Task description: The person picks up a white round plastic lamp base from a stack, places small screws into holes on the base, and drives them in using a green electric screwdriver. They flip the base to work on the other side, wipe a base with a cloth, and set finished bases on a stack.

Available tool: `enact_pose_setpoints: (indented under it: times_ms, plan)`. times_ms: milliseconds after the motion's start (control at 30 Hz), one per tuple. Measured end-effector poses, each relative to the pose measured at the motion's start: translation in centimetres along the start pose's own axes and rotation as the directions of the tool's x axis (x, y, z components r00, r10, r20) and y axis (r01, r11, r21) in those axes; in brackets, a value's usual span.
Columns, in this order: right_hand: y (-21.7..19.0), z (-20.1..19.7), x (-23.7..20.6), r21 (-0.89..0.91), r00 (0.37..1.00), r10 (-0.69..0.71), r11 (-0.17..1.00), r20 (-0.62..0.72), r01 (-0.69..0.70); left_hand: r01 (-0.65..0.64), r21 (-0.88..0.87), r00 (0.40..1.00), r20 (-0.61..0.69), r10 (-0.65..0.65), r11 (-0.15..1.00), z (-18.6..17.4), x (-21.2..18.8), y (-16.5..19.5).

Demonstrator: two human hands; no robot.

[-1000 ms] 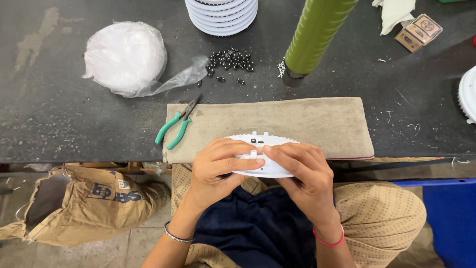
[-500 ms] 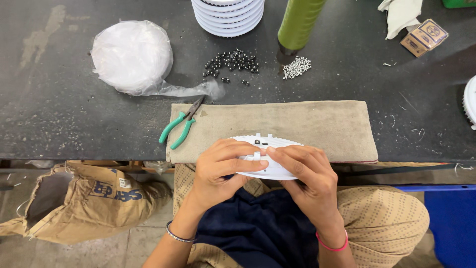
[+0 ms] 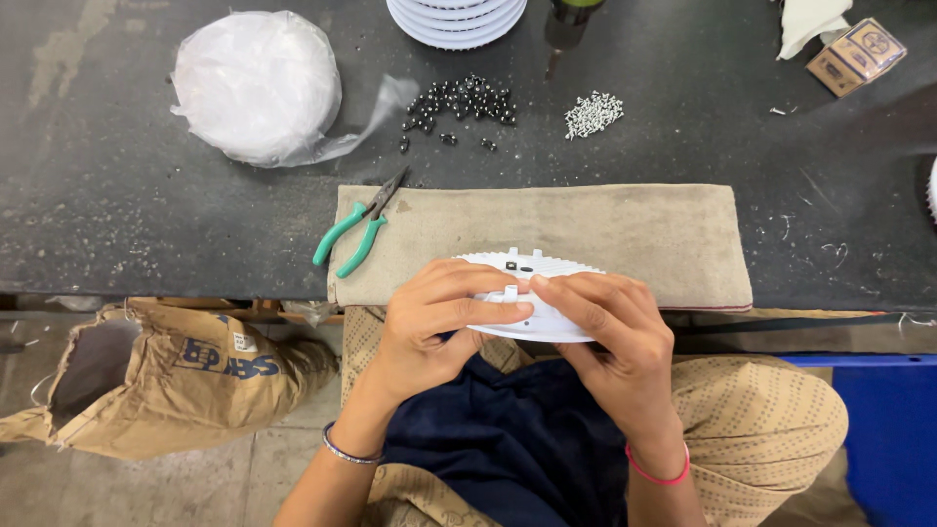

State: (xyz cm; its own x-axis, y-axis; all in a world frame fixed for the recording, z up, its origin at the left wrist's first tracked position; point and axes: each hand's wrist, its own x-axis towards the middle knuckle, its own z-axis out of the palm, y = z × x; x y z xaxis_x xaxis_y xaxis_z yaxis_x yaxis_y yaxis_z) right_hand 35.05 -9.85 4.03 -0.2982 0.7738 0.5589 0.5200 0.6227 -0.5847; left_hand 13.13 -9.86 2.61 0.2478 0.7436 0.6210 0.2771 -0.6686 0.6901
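White ribbed plastic disc (image 3: 532,293), both hands' fingers (image 3: 468,298) curled around it

One view only, a head-worn cam, and we look almost straight down from above the seated person's lap. The lens faces forward and down: the dark table (image 3: 146,215) fills the upper half of the frame, its near edge running left to right across the middle, w/ knees and floor below. We sit close, approx. at arm's length; the left hand (image 3: 434,322) and right hand (image 3: 610,337) meet near centre, just under the table edge, over a white round part (image 3: 532,293). The far side of the table is cropped at top, so a stack of white discs (image 3: 457,20) shows only in part. No second view, so no overlap to report.
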Motion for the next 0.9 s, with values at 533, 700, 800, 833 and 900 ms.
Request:
enact_pose_setpoints:
  times_ms: [533,700,800,833,900]
  plan:
    - [-0.7,-3.4,-0.6,-0.187,0.939,-0.137,0.979,-0.316,0.080,0.020,-0.025,0.999,-0.033,-0.021,0.999,-0.1,0.3,0.3]
    - [1.2,0.0,-1.8,0.123,0.997,0.025,0.992,-0.069,-0.016,0.022,-0.022,0.999,-0.026,-0.023,1.000,0.0,-0.2,0.4]
    - [1.7,0.5,-2.4,0.163,0.999,0.026,0.986,-0.043,-0.018,0.009,-0.019,1.000,-0.028,-0.009,1.000,0.0,-0.2,0.2]
    - [1.9,0.5,-2.4,0.149,0.999,0.007,0.989,-0.040,0.000,0.002,-0.015,0.999,-0.039,-0.003,1.000,0.1,-0.2,0.2]
    - [1.9,0.4,-2.5,0.146,0.999,0.011,0.989,-0.040,-0.005,-0.006,-0.010,0.999,-0.054,0.005,1.000,0.3,-0.2,0.2]
